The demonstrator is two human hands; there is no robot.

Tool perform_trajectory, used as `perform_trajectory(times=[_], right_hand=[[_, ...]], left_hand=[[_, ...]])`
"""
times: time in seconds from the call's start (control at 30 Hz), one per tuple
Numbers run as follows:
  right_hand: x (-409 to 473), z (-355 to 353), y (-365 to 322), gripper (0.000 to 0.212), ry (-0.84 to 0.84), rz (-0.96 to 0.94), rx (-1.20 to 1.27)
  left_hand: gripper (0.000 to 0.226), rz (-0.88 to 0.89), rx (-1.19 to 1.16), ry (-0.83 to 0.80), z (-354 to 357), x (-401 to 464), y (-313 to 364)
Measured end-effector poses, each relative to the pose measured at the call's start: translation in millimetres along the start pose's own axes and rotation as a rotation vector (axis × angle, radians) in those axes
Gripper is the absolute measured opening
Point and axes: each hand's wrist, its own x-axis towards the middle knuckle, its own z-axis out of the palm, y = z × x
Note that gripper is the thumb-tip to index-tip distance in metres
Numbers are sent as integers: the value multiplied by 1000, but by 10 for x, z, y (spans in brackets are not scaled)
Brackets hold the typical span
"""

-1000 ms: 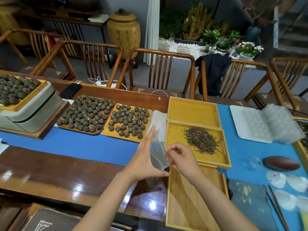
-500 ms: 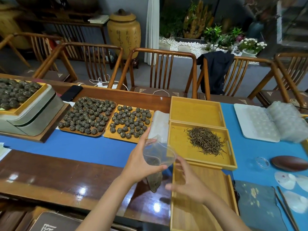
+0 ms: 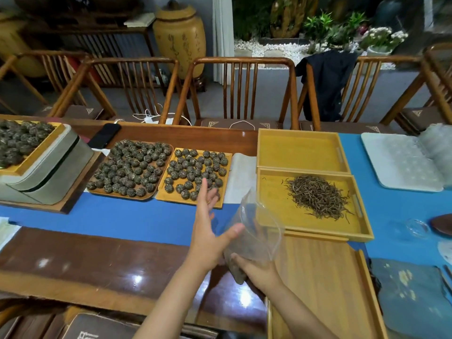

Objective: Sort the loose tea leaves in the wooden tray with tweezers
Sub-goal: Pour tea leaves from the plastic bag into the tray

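A pile of loose brown tea leaves (image 3: 318,198) lies in a yellow wooden tray (image 3: 274,206) on the blue runner. A clear plastic bag (image 3: 256,231) with some tea in its bottom corner is held from below by my right hand (image 3: 256,270), its open mouth facing the tray's near-left corner. My left hand (image 3: 208,226) is beside the bag's left side, fingers spread, thumb touching the plastic. An empty wooden tray (image 3: 325,289) lies in front of me, and another empty yellow tray (image 3: 298,150) sits behind the tea. No tweezers are in either hand.
Two trays of rolled tea balls (image 3: 132,167) (image 3: 195,172) sit at centre left, a third tray (image 3: 22,143) on a grey box at far left. A white blister tray (image 3: 401,160), a glass dish (image 3: 415,227) and a dark cloth (image 3: 411,297) lie right. Chairs line the far side.
My right hand moved under the bag and gripped its bottom. My left hand let go of the bag's mouth and spread open. The bag has tipped so its mouth points toward the tea tray.
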Motion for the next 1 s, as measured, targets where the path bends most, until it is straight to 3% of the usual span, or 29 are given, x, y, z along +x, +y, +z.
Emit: perform_trajectory(times=[0.1,0.2,0.33,0.43,0.5,0.57,0.67,0.8,1.0], right_hand=[[-103,-48,-107,36,19,3,50],[-289,-237,-273,34,-98,42,-8],[-620,-638,-452,61,-317,181,226],[-824,-894,-521,67,-476,289,399],[-908,-1042,-576,62,-566,316,469],[-980,-1152,-549,49,-659,241,559],[-991,-1310,-496,41,-495,369,417],[-981,-1499,-393,23,-416,488,349],[-1036,-1662,-303,49,-309,491,304]], left_hand=[[95,-156,-97,77,-169,-72,-198],[60,-313,-125,-25,-252,-221,-403],[55,-487,-196,-217,-150,-478,-413],[42,-560,-214,-370,58,-708,-368],[36,-620,-267,-457,233,-855,-323],[45,-632,-288,-545,407,-974,-258],[52,-634,-297,-528,647,-1074,-223],[64,-708,-278,-467,886,-1145,-240],[66,-720,-297,-337,1101,-1232,-225]])
